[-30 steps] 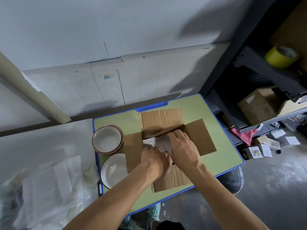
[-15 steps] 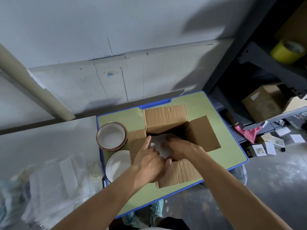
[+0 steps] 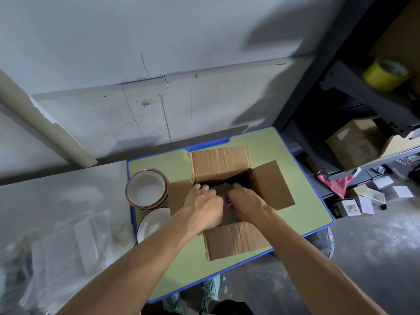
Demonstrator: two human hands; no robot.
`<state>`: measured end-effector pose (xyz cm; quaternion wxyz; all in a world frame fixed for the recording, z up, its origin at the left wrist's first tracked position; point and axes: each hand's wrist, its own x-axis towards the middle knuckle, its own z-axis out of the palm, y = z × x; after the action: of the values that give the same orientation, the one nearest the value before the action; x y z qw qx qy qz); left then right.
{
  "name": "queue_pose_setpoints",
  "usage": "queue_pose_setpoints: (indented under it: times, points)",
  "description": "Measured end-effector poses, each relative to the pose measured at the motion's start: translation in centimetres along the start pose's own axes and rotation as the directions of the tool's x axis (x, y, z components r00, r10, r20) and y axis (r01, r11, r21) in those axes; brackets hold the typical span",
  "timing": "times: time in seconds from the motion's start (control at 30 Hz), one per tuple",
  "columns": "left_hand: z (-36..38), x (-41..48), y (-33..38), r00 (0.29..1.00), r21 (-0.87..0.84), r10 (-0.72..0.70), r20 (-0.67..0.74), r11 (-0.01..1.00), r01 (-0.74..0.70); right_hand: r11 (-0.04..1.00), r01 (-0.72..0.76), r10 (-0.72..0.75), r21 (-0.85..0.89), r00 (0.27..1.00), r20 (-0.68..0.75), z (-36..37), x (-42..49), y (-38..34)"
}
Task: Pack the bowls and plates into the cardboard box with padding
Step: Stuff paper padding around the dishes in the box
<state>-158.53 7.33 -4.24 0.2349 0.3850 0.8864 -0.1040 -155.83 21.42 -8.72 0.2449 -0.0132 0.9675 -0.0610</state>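
Observation:
An open cardboard box [image 3: 269, 185] stands on a small green table [image 3: 306, 214], its four flaps spread flat. Both of my hands reach down into its opening. My left hand [image 3: 204, 208] and my right hand [image 3: 247, 203] close from either side on a grey padding sheet [image 3: 219, 192] that lies in shadow inside the box. What lies under the sheet is hidden. Left of the box sits a stack of white bowls with brown rims [image 3: 145, 189]. A white plate [image 3: 154, 223] rests just in front of the bowls, partly behind my left forearm.
A heap of clear plastic and foam sheets [image 3: 68, 251] lies on the floor to the left. A dark shelf at the right carries a brown carton [image 3: 354, 142] and a yellow tape roll [image 3: 384, 75]. Small boxes [image 3: 347, 208] litter the floor there. A wall stands close behind the table.
The white padding sheet has gone down into the box and now sits in shadow. Both hands have sunk deeper into the opening. The bowls and plate have not moved.

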Motion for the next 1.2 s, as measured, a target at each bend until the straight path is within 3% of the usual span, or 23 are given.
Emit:
queue_pose_setpoints:
  times: [0.2,0.3,0.4,0.5,0.67,0.73,0.87,1.03,1.2]
  points:
    - [0.0,2.5,-0.4,0.997,0.201,-0.071,0.03,0.977,0.064,0.987,0.001,-0.037,0.164,0.975,0.218,0.5,0.1,-0.5]
    - [0.4,3.6,0.2,0.995,0.167,-0.08,0.062,0.984,0.069,0.976,-0.046,-0.041,0.214,0.921,0.387,1.0,0.5,-0.4]
    - [0.6,4.2,0.3,0.99,0.118,-0.121,0.068,0.987,0.112,0.972,-0.015,-0.087,0.233,0.902,0.423,0.9,0.6,-0.2]
    - [0.6,4.0,0.2,0.993,0.082,-0.116,0.012,0.99,0.114,0.967,-0.01,-0.101,0.253,0.901,0.421,0.9,0.7,0.1]
    - [0.0,2.1,-0.6,0.956,0.096,-0.057,-0.287,0.991,0.088,0.988,-0.007,-0.05,0.155,0.933,0.357,0.8,0.2,0.0]
    - [-0.1,1.7,-1.3,0.946,0.088,-0.046,-0.322,0.993,0.079,0.99,0.011,-0.056,0.138,0.943,0.327,0.8,0.1,-0.1]
    - [0.0,1.9,-1.5,0.973,0.101,-0.08,-0.218,0.989,0.104,0.989,0.069,-0.11,0.133,0.938,0.328,0.3,0.7,-0.2]
    - [0.2,2.9,-0.5,0.986,0.106,-0.096,-0.134,0.988,0.111,0.987,0.027,-0.084,0.156,0.923,0.375,0.3,1.6,-0.3]
    - [0.9,3.6,-0.5,0.993,0.132,-0.084,-0.083,0.987,0.094,0.994,0.044,-0.063,0.096,0.977,0.203,-0.3,1.5,-1.4]
